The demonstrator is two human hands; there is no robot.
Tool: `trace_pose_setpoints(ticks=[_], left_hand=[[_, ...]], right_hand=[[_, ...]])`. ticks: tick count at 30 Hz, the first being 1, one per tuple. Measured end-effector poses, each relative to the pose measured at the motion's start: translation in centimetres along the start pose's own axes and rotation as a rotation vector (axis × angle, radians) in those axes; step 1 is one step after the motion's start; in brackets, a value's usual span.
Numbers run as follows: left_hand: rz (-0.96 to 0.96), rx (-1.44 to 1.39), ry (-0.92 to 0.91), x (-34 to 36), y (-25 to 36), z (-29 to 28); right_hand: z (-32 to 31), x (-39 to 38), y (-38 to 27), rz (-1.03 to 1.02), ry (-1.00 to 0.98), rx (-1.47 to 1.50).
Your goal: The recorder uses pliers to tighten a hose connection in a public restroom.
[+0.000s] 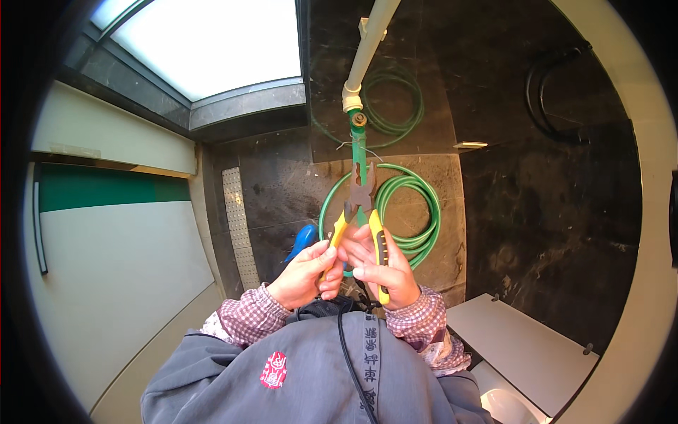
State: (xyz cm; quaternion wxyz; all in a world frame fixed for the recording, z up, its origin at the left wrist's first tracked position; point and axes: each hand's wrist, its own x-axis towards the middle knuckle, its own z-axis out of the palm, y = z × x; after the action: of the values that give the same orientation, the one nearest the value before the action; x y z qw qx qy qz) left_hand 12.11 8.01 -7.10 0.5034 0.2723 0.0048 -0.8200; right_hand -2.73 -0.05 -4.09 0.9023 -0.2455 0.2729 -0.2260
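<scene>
A pair of pliers (363, 192) with yellow and black handles is held between my hands, its handles spread and its jaws apart, pointing away from me. Closed around the left handle is my left hand (300, 277). My right hand (394, 277) grips the right handle, thumb across it. Beyond and partly behind the jaws runs a green pipe or hose (359, 147) with a thin wire (342, 145) twisted around it. A round brass-coloured fitting (359, 119) sits at its far end, below a white pipe (369, 56). The jaws overlap the green piece in view; whether they touch it I cannot tell.
A coiled green hose (432, 233) lies on the dark floor, with a fainter coil showing in the dark wall. A blue rounded object (304, 239) is near my left hand. White cabinet panels (120, 268) stand left, a pale board (522, 350) at lower right.
</scene>
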Motion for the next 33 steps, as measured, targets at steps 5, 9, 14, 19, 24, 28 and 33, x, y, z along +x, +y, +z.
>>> trace_pose_setpoints(ticks=[5, 9, 14, 19, 24, 28, 33], left_hand=[[0.006, 0.399, 0.062, 0.2, 0.3, -1.1], [-0.002, 0.391, 0.042, 0.8, 0.5, -0.9], [-0.005, 0.367, 0.019, 1.4, 1.6, -1.4], [-0.034, 0.331, -0.005, 2.2, 2.4, -1.9], [-0.071, 0.292, -0.046, 2.7, 3.1, -2.2], [-0.059, 0.270, -0.063, 2.7, 3.3, -2.3], [-0.119, 0.268, -0.090, 2.8, 4.0, -2.0]], right_hand=[[0.0, 0.3, -0.8, 0.047, 0.103, -0.261], [1.5, 0.7, -1.8, 0.075, 0.174, -0.416], [1.6, 2.2, -2.3, 0.066, 0.194, -0.528], [2.6, 3.2, -3.1, 0.139, 0.262, -0.454], [3.4, 4.1, -3.6, 0.140, 0.310, -0.436], [4.0, 4.4, -3.6, 0.095, 0.276, -0.474], [4.1, 5.0, -3.3, 0.057, 0.278, -0.422]])
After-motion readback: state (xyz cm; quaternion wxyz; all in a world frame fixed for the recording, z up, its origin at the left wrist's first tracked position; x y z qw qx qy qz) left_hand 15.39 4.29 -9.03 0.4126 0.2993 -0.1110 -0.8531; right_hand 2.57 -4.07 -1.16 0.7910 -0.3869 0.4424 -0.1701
